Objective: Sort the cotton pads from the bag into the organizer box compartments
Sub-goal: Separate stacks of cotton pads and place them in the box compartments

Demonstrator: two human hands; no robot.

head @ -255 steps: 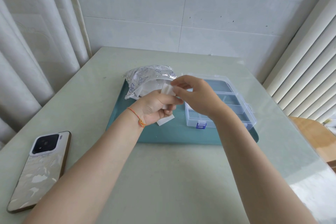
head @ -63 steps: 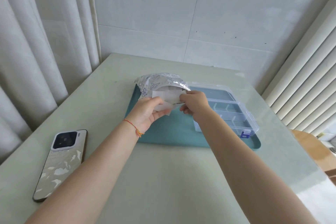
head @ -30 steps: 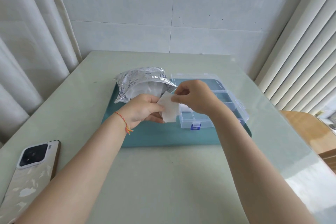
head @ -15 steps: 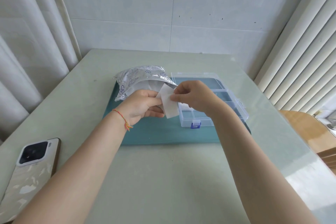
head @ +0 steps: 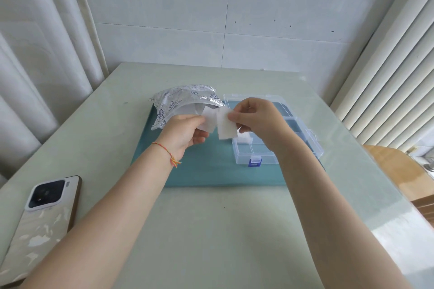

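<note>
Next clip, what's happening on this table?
A person is sorting cotton pads into a clear organizer box that sits open on a teal tray. The left hand holds a small stack of pads just in front of the silver bag, and the right hand pinches a single pad, separating it from that stack. One near-left compartment already holds some white pads; the others visible look empty. A phone lies on the table at the left.
</note>
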